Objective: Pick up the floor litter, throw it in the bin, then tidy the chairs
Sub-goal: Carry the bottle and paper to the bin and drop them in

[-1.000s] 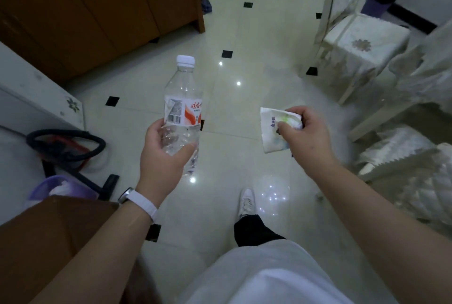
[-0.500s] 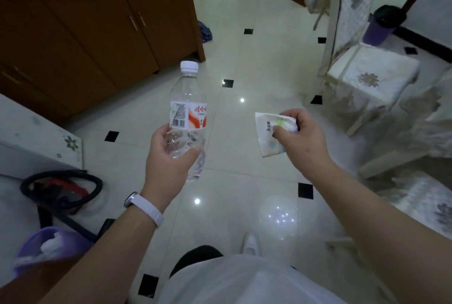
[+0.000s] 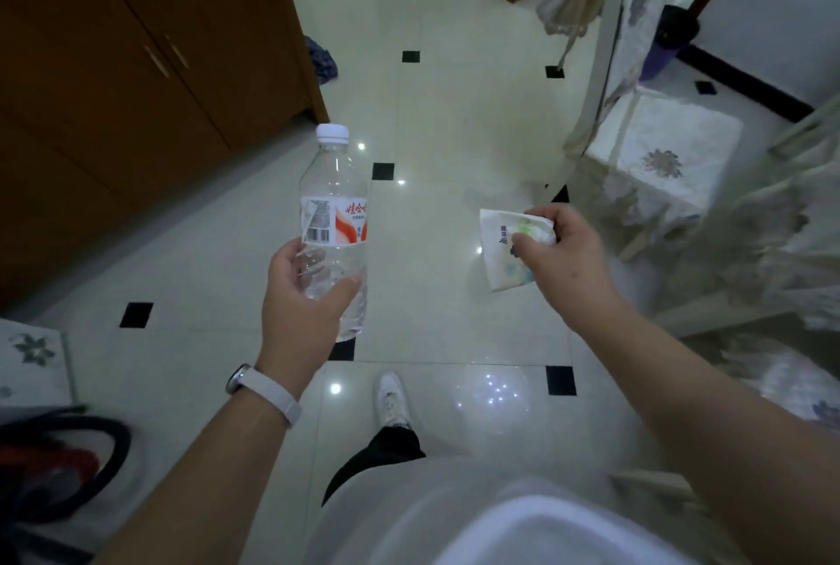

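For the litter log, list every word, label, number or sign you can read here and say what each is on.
"娃哈", in red, with a third character cut off by the curve: on the label of the plastic bottle in the left hand.
Barcode digits and small print on that label: too small to read.
Dark blue characters on the white packet held by the right hand: too blurred to read.
No other text shows.

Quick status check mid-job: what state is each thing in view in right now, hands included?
bottle: upright, cap on, off the floor, gripped low by the left hand
packet: crumpled, off the floor, pinched by the right hand
chair: upright, cloth-covered, nothing on its seat
bin: upright beyond the chair, black liner in
cabinet doors: closed
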`<state>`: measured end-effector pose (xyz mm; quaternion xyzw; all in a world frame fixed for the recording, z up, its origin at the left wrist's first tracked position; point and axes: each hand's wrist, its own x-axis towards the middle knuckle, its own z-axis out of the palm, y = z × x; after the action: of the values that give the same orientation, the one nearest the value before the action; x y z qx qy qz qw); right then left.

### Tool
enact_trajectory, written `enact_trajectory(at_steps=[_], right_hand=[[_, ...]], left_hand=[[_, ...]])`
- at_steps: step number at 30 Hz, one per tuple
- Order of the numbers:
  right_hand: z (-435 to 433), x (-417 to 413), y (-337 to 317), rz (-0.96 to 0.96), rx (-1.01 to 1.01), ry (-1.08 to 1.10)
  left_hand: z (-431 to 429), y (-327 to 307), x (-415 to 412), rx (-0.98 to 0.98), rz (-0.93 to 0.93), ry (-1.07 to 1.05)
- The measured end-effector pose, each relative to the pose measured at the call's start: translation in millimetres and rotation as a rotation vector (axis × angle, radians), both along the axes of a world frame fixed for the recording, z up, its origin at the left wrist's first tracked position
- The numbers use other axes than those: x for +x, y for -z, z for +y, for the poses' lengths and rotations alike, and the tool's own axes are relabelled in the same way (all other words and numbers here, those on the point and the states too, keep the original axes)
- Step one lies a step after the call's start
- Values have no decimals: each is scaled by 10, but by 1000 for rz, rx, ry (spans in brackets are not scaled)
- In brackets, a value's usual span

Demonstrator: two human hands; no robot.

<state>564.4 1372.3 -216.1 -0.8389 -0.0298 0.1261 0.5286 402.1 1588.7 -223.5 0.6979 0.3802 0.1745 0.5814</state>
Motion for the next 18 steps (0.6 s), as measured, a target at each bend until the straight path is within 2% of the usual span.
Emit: enact_trajectory(at_steps=[8,12,18], right_hand=[[811,848,-278,-89,6,106],[1013,1241,-224,-60,8,128],[1188,2073,-54,-37,34,202]], left_hand=[[998,-65,1216,4,-18,125],[1259,-133,1754,1,-64,159],[1467,4,2689,0,-8,218]])
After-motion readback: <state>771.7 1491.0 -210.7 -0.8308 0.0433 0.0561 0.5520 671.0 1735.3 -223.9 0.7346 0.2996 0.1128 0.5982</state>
